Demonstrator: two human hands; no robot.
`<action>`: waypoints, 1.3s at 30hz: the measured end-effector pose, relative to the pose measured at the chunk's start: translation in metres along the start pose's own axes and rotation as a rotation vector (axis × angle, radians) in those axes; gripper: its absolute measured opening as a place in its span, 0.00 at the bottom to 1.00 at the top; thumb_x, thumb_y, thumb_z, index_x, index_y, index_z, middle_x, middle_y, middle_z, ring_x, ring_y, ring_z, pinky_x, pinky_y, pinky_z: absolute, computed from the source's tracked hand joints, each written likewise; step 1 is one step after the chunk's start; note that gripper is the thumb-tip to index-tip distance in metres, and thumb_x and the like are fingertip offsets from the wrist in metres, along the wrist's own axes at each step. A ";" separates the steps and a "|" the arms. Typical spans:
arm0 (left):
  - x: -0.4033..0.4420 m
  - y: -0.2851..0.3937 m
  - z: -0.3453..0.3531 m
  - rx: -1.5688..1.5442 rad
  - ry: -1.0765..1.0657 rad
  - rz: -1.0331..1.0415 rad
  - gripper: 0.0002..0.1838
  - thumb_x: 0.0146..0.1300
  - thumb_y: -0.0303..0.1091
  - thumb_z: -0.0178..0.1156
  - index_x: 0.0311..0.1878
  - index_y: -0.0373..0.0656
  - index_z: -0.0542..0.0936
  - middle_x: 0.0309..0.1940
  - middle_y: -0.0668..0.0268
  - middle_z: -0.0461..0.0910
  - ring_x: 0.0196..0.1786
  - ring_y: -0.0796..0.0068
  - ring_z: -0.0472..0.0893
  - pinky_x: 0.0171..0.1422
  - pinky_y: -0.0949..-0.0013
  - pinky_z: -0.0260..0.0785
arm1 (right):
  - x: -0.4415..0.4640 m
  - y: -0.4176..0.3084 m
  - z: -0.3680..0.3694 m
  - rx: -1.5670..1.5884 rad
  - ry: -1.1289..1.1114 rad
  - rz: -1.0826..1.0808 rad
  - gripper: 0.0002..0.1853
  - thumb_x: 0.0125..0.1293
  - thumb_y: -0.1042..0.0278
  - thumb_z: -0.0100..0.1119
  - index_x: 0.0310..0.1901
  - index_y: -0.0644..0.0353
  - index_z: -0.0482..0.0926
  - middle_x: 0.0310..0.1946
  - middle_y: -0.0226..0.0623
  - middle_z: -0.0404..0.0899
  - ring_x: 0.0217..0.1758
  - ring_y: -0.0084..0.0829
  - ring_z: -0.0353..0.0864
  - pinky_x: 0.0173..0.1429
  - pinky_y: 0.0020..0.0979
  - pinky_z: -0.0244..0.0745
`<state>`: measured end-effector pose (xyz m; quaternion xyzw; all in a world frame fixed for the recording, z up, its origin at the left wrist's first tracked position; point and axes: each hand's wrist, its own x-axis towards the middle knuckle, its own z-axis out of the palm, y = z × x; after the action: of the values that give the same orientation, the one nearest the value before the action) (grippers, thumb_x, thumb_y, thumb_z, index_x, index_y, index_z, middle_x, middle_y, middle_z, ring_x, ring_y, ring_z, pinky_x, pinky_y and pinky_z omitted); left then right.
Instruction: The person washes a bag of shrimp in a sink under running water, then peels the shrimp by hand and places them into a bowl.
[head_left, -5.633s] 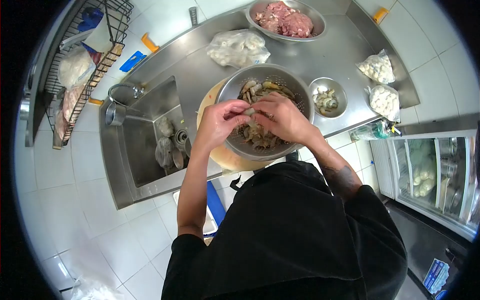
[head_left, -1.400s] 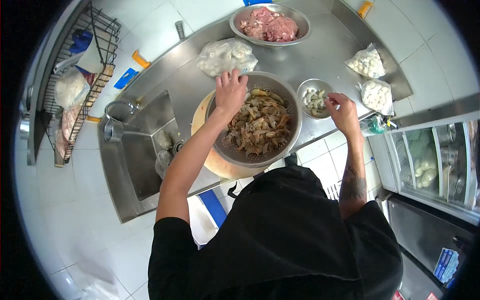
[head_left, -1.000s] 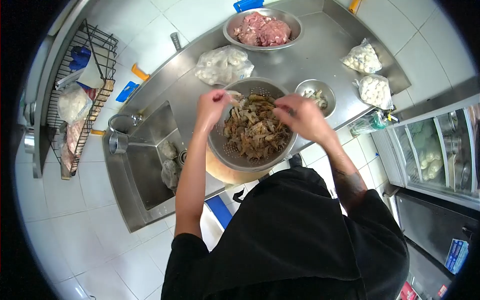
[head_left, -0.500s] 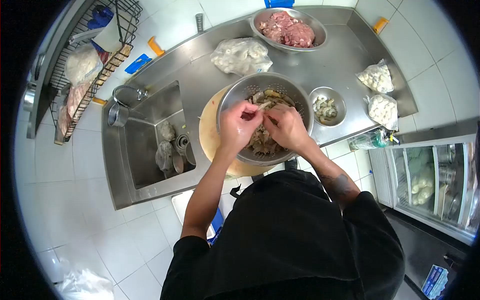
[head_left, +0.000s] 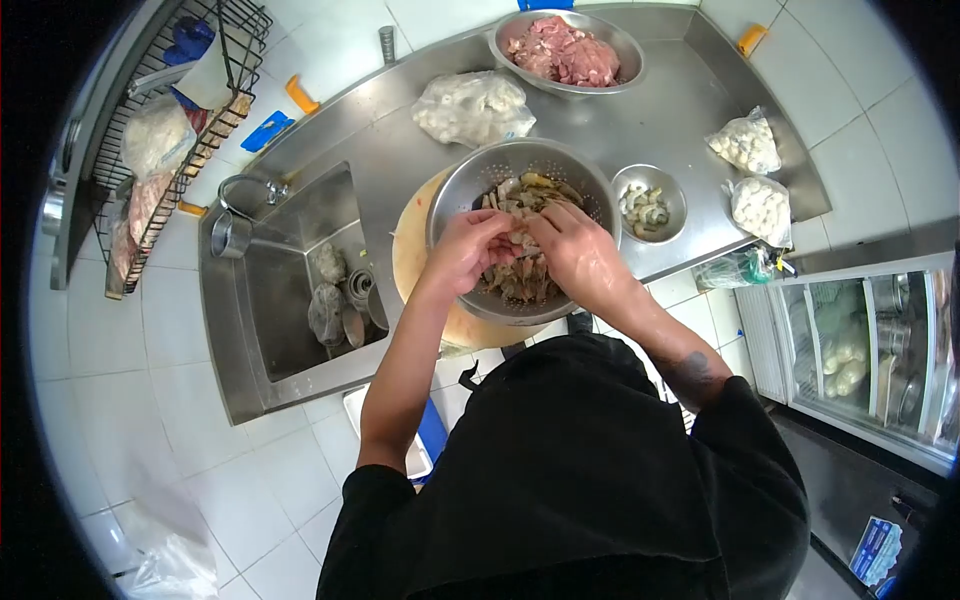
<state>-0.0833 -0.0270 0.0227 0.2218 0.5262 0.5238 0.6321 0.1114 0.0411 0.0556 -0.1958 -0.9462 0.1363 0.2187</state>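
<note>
Over a steel colander (head_left: 450,205) of brown-grey shrimp (head_left: 522,280), my left hand (head_left: 472,250) and my right hand (head_left: 578,252) are close together, fingers bent and pinching. A pale shrimp shows between the fingertips, partly hidden by them. Under the colander lies a round wooden board (head_left: 412,240). To the right, a small steel bowl (head_left: 677,190) holds peeled shrimp (head_left: 648,212).
Behind the colander are a bag of white pieces (head_left: 475,108) and a bowl (head_left: 640,62) of raw meat (head_left: 570,52). A sink (head_left: 285,310) with bags is at left. Two white-filled bags (head_left: 745,142) (head_left: 762,210) lie at right.
Earlier my right hand was at the small bowl and my left at the colander's rim; both have come together over the colander. Since the last frame, my fingers have shifted slightly.
</note>
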 end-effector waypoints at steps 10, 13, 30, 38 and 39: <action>-0.019 0.021 0.020 0.789 -0.117 0.344 0.11 0.66 0.28 0.67 0.48 0.32 0.84 0.37 0.66 0.86 0.38 0.83 0.82 0.43 0.76 0.75 | 0.001 0.013 -0.007 -0.029 -0.104 0.083 0.06 0.63 0.71 0.60 0.38 0.65 0.76 0.34 0.47 0.80 0.39 0.44 0.85 0.45 0.42 0.81; -0.020 0.017 0.014 0.678 -0.096 0.296 0.10 0.65 0.26 0.67 0.47 0.32 0.84 0.35 0.65 0.85 0.37 0.81 0.82 0.42 0.75 0.76 | 0.003 0.023 -0.009 0.218 -0.030 0.097 0.07 0.66 0.70 0.62 0.36 0.65 0.78 0.32 0.49 0.82 0.36 0.46 0.85 0.41 0.45 0.79; -0.036 0.028 -0.007 0.348 -0.193 0.181 0.08 0.62 0.25 0.68 0.44 0.34 0.84 0.30 0.65 0.85 0.29 0.81 0.81 0.36 0.77 0.74 | -0.003 0.000 -0.015 0.756 -0.098 0.442 0.06 0.59 0.74 0.64 0.35 0.68 0.81 0.23 0.40 0.80 0.27 0.26 0.78 0.37 0.31 0.76; -0.048 0.034 -0.010 0.461 -0.102 0.149 0.07 0.62 0.24 0.68 0.42 0.35 0.84 0.29 0.66 0.84 0.29 0.79 0.81 0.34 0.76 0.73 | -0.009 -0.006 -0.037 0.655 -0.165 0.425 0.06 0.59 0.74 0.64 0.34 0.68 0.79 0.23 0.43 0.80 0.26 0.30 0.80 0.35 0.34 0.75; -0.048 0.034 -0.017 0.424 -0.089 0.164 0.07 0.62 0.25 0.68 0.43 0.35 0.84 0.29 0.66 0.83 0.30 0.79 0.81 0.35 0.75 0.73 | -0.011 0.002 -0.041 0.646 -0.172 0.437 0.06 0.60 0.73 0.64 0.34 0.68 0.79 0.23 0.43 0.80 0.26 0.31 0.80 0.35 0.34 0.75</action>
<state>-0.1087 -0.0629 0.0660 0.4146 0.5764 0.4409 0.5491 0.1404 0.0447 0.0866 -0.3016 -0.8055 0.4860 0.1550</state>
